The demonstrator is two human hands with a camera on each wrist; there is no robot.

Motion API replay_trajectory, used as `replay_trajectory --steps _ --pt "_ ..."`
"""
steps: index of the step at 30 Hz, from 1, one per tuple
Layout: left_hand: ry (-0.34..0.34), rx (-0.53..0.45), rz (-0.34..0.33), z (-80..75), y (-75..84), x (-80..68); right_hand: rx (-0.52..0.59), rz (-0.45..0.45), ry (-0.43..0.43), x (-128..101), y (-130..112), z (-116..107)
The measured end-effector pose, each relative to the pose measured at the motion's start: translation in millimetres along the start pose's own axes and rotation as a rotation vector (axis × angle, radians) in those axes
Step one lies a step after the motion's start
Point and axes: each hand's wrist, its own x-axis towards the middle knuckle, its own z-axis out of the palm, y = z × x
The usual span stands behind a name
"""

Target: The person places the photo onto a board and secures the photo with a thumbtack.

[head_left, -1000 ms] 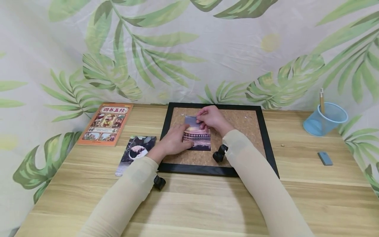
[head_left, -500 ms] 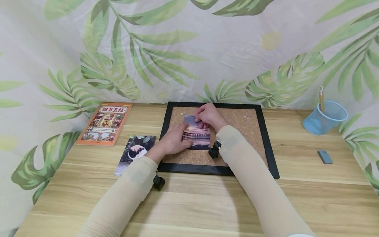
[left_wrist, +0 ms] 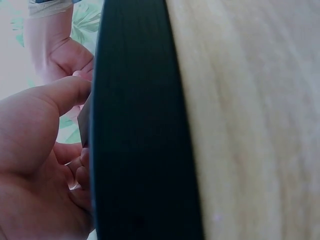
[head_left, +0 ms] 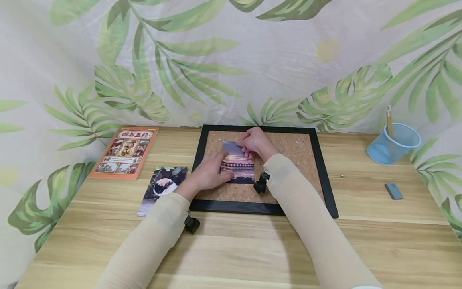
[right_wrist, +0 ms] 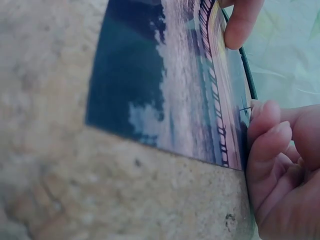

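Observation:
A cork board in a black frame point(head_left: 325, 176) lies on the wooden table. On it rests a photo card point(head_left: 240, 168) of a sunset scene, shown close up in the right wrist view point(right_wrist: 165, 85). My left hand point(head_left: 209, 173) presses on the card's left side with its thumb and fingers, and one fingertip point(right_wrist: 240, 25) shows on the card. My right hand point(head_left: 254, 142) is at the card's top edge. Its fingers point(right_wrist: 270, 125) are curled and pinch a thin pin point(right_wrist: 244, 107). The left wrist view shows mostly the black frame point(left_wrist: 140, 125) and my left thumb point(left_wrist: 45, 115).
An orange book point(head_left: 124, 152) and a second photo card point(head_left: 162, 186) lie left of the board. To the right stand a blue mesh cup point(head_left: 393, 142) with a pencil, a grey eraser point(head_left: 393, 190) and a tiny pin point(head_left: 342, 176). Leaf-print cloth hangs behind.
My right hand has drawn slightly left and down onto the card's top edge. The left hand has stayed on the card.

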Motion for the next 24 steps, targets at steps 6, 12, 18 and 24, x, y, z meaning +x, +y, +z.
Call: replay_trajectory --steps 6,12,18,24 --pt "0.009 0.001 0.003 0.7 -0.6 -0.3 -0.019 0.027 0.006 -1.0 -2.6 1.0" --pt "0.008 -0.001 -0.002 0.4 -1.1 -1.3 -0.057 0.030 0.024 0.5 -4.2 4.4" --pt "0.013 0.010 -0.006 -0.4 -1.2 -1.3 -0.038 -0.002 0.004 -1.0 -3.5 3.7" --pt "0.010 0.013 -0.008 -1.4 2.9 -3.2 0.044 -0.044 -0.069 -8.3 -0.6 -4.3"
